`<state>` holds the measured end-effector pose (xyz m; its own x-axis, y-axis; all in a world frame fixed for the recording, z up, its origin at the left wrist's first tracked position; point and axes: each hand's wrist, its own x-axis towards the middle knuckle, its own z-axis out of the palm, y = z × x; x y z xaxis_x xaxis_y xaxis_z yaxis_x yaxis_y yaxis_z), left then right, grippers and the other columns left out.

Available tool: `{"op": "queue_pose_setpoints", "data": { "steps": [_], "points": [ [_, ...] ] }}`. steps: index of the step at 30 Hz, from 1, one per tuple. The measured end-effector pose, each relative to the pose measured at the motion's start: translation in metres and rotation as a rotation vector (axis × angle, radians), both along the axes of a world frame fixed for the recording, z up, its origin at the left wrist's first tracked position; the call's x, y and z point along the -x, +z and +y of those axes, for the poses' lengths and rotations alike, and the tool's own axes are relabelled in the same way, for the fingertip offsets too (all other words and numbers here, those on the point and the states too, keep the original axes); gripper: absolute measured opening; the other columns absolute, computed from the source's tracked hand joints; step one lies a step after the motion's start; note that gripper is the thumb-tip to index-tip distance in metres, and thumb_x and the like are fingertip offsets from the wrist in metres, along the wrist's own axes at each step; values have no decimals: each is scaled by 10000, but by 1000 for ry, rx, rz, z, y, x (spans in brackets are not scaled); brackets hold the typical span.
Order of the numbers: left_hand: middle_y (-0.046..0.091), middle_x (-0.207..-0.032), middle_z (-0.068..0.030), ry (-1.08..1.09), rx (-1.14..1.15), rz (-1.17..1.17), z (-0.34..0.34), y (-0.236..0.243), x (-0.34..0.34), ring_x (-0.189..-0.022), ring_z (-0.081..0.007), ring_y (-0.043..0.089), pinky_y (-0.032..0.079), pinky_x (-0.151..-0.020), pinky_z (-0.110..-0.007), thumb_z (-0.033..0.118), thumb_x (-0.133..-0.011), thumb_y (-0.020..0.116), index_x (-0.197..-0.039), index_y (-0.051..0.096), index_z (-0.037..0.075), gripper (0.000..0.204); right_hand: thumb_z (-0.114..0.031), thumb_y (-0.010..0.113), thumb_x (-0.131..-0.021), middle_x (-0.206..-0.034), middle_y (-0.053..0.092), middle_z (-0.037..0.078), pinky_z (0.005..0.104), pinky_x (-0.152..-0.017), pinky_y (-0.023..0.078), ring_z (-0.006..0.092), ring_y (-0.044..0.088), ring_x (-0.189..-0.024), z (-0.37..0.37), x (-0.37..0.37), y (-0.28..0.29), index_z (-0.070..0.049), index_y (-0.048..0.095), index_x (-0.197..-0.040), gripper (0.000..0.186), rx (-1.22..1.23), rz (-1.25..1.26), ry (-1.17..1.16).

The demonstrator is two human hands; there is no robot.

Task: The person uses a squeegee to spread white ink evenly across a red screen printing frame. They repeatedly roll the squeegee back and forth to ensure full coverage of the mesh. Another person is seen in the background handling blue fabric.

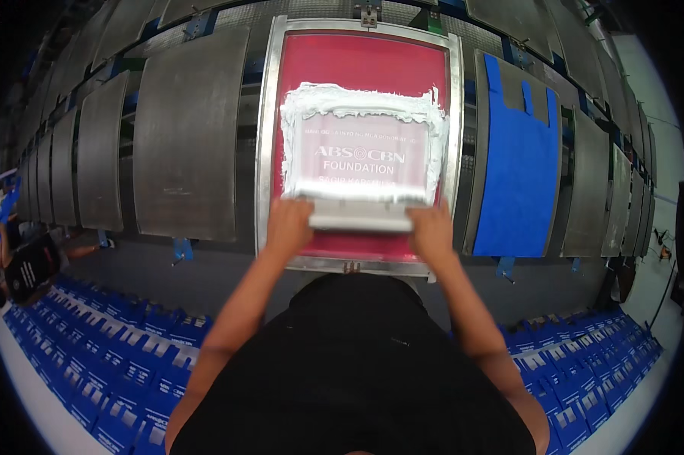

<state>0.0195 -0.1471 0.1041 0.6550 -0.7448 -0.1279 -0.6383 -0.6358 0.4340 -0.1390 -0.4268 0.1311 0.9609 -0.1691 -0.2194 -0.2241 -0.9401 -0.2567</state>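
Observation:
Straight ahead of me lies a screen printing frame (267,152) with a metal border and red mesh (357,57). Both my left hand (289,226) and my right hand (431,231) are wrapped round the ends of a wide, pale squeegee (361,216), which rests across the near part of the mesh. White ink (334,96) forms a thick ridge along the far side and smears down both sides of the lettered area. More white ink lies along the squeegee's far edge. What is under the screen is mostly hidden.
Right of the frame, a blue bag-shaped piece (515,167) lies on a printing board. A bare grey board (190,140) stands to the left, with several more beyond. Rows of printed blue bags (122,371) cover the floor behind me. Another person (31,265) works at far left.

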Motion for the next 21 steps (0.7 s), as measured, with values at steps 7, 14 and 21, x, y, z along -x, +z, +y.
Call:
{"op": "queue_pose_setpoints", "data": {
  "steps": [7,14,21],
  "points": [
    [683,-775,-153,47,-67,-106,-54,70,-82,-787,-335,667,519,-716,-445,224,-696,749,-885,709,120,219,-114,628,-683,-1015,698,132,479,-964,445,297,653,-1003,-46,-94,59,-169,679,-1126,448,123,148,11],
    [670,-950,-104,326,523,-615,10,211,-21,-1039,-317,577,393,-950,-479,353,-734,785,-1108,634,62,497,-80,557,-654,-1103,668,176,415,-916,500,341,625,-1048,-25,-92,201,-104,684,-1139,502,37,149,13],
    [665,-761,-131,52,-172,980,192,169,205,-702,-241,637,484,-647,-393,482,-896,601,-853,663,-7,495,-96,650,-603,-1030,671,235,390,-875,516,355,657,-962,16,-121,187,-34,658,-1143,544,15,157,119]
  ]
}}
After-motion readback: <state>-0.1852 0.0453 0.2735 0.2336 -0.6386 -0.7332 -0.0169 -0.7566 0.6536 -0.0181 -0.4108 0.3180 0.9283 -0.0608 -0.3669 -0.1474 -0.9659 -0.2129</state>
